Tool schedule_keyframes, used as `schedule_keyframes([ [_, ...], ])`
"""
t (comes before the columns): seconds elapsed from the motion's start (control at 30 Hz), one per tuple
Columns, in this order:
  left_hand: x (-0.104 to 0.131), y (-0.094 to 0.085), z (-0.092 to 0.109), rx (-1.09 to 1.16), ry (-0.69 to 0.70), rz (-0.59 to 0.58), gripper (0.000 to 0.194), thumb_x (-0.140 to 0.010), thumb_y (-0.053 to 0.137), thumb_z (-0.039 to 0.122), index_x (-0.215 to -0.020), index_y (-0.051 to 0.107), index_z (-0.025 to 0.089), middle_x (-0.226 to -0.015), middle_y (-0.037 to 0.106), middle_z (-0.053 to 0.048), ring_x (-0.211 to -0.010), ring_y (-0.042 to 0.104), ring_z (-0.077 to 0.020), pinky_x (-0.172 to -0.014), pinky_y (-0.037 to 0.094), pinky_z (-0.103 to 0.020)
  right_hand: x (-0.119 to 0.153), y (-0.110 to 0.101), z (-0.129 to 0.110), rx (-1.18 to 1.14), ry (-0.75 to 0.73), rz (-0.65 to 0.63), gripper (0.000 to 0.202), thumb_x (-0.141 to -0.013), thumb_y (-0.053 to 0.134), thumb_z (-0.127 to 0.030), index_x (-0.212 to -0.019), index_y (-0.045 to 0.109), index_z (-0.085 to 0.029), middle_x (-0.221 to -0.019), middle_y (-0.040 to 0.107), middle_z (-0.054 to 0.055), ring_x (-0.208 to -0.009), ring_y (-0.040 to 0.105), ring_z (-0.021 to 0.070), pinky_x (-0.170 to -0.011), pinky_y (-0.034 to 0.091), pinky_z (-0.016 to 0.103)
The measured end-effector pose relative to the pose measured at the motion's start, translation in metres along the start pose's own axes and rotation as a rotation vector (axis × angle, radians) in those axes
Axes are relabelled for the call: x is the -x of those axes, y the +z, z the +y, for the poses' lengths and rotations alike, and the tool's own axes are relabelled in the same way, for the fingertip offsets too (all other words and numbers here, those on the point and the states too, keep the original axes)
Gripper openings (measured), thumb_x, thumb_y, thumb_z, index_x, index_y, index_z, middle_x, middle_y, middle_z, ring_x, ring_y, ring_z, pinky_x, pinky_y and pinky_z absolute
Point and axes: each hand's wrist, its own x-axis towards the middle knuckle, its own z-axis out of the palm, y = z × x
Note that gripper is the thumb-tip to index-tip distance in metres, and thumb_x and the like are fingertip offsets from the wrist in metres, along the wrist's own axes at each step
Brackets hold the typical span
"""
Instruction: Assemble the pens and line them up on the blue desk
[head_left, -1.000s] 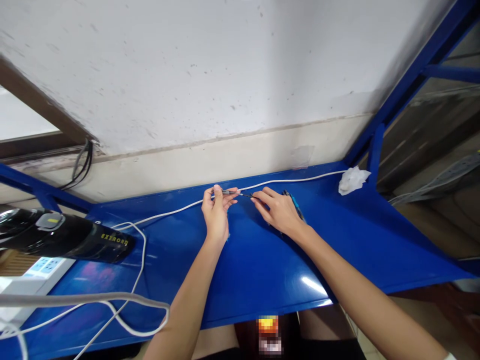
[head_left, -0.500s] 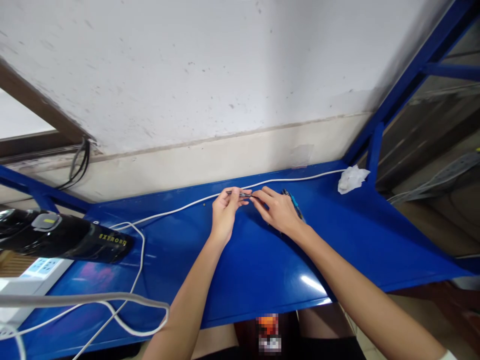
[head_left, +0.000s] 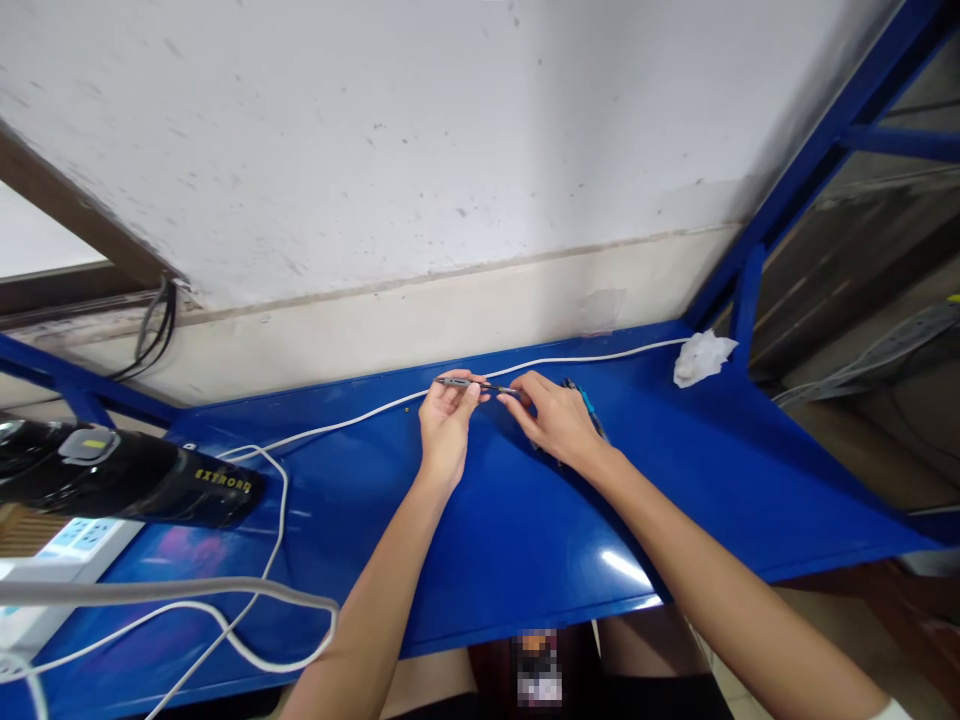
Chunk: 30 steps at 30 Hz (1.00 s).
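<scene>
My left hand is closed, thumb and fingers pinching a slim grey pen barrel with a dark pointed end to the left. From its right end runs a thin dark rod that looks like a pen refill. The fingertips of my right hand pinch the rod's far end, so it spans the gap between both hands. Partly hidden beneath and beyond my right hand, several dark and blue pen-like pieces lie on the blue table. A tiny brass-coloured bit rests left of my left hand.
A black bottle stands at the left by a white power strip. White cable runs along the table's back and loops at the left. Crumpled white tissue lies back right, near the blue frame post.
My left hand has shifted slightly left and the barrel shows more. A longer stretch of the thin rod is now visible between the hands.
</scene>
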Motion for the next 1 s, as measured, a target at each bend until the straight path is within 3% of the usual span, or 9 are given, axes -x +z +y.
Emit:
schedule_keyframes([
  [0.3,-0.004,-0.006,0.004,0.003,0.023,0.073,0.037,-0.081,0.092,0.029,-0.110,0.070,0.021,-0.109,0.078,-0.006,-0.093,0.074,-0.0166,-0.092,0.058,-0.034,-0.001,-0.003,-0.001,0.009,0.029,0.013,0.033,-0.114,0.045,-0.048,-0.112,0.065,-0.022,-0.108,0.077,0.007,-0.080,0.070,0.0184,-0.060,0.036,0.029],
  [0.63,0.006,0.003,0.002,-0.127,-0.015,-0.130,0.031,-0.084,0.089,0.030,-0.108,0.072,0.020,-0.106,0.080,-0.010,-0.091,0.075,-0.0191,-0.086,0.060,-0.034,0.001,0.000,-0.002,0.039,-0.073,-0.075,0.033,-0.116,0.042,-0.044,-0.113,0.068,-0.022,-0.104,0.075,0.008,-0.084,0.070,0.0194,-0.063,0.039,0.028],
  [0.77,0.007,0.005,0.002,-0.149,-0.015,-0.148,0.028,-0.086,0.087,0.031,-0.108,0.072,0.020,-0.107,0.080,-0.010,-0.089,0.075,-0.0192,-0.087,0.060,-0.035,0.002,0.000,-0.003,-0.097,-0.036,-0.050,0.024,-0.113,0.050,-0.043,-0.119,0.062,-0.023,-0.112,0.076,0.009,-0.092,0.074,0.0214,-0.069,0.046,0.029],
  [1.0,0.005,0.002,0.003,-0.227,-0.034,-0.161,0.026,-0.083,0.090,0.031,-0.102,0.077,0.019,-0.106,0.081,-0.010,-0.100,0.077,-0.0226,-0.096,0.059,-0.037,0.003,0.003,-0.002,-0.187,-0.027,-0.031,0.010,-0.109,0.053,-0.032,-0.110,0.056,-0.023,-0.101,0.074,0.007,-0.081,0.070,0.0207,-0.070,0.047,0.031],
])
